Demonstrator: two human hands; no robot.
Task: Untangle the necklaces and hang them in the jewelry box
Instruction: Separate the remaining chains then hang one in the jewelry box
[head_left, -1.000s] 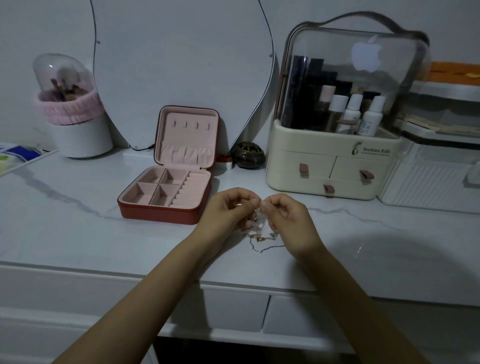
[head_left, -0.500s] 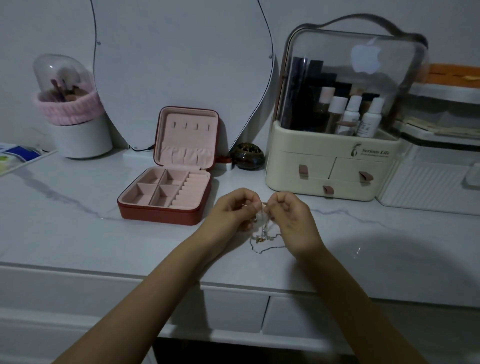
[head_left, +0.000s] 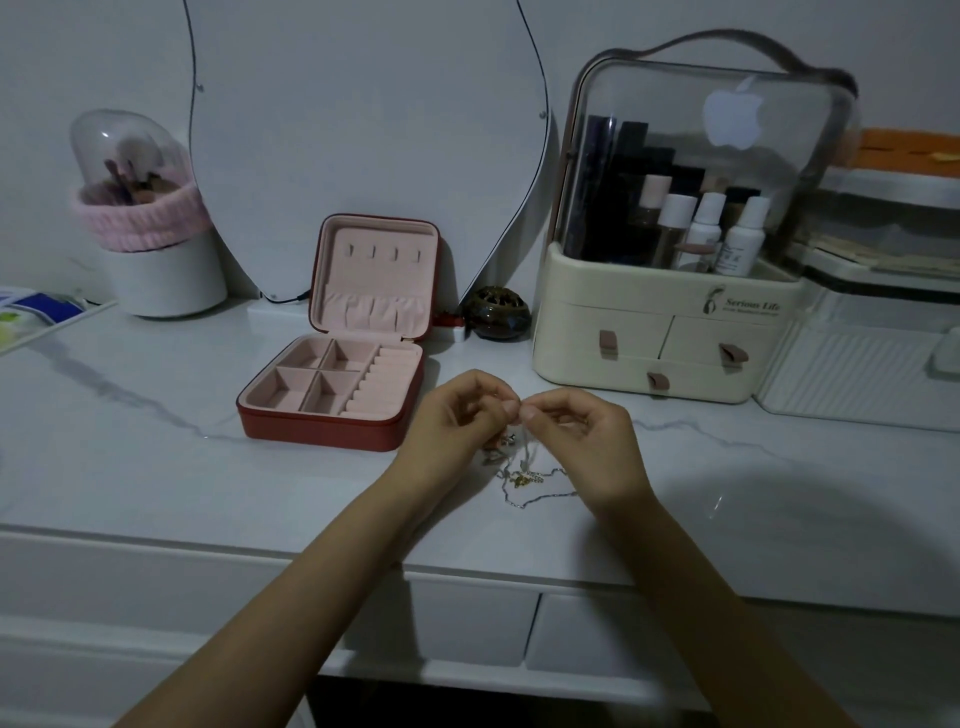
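Item: tangle of thin silver and gold chain necklaces (head_left: 524, 475), centre of the frame, part lifted, the rest lying on the white marble-veined tabletop (head_left: 156, 467).

Left hand (head_left: 457, 426): fingers curled, thumb and forefinger pinching a strand at the top of the tangle. Right hand (head_left: 582, 441): likewise curled, pinching the chain just beside the left fingertips. Both hold fine strands too thin to trace individually.

Destination: open red jewelry box with pink velvet lining (head_left: 332, 395), left of centre, near the left hand; small hooks (head_left: 384, 253) in its upright lid, all bare.

Step in hand, as judged: loosening the knot. You do best to draw the strands apart gently and sideways; a hard pull likely tightens the knot. Keep the slack resting on the tabletop so its weight does not drag. Free one chain wholly before carrying it to a hook.
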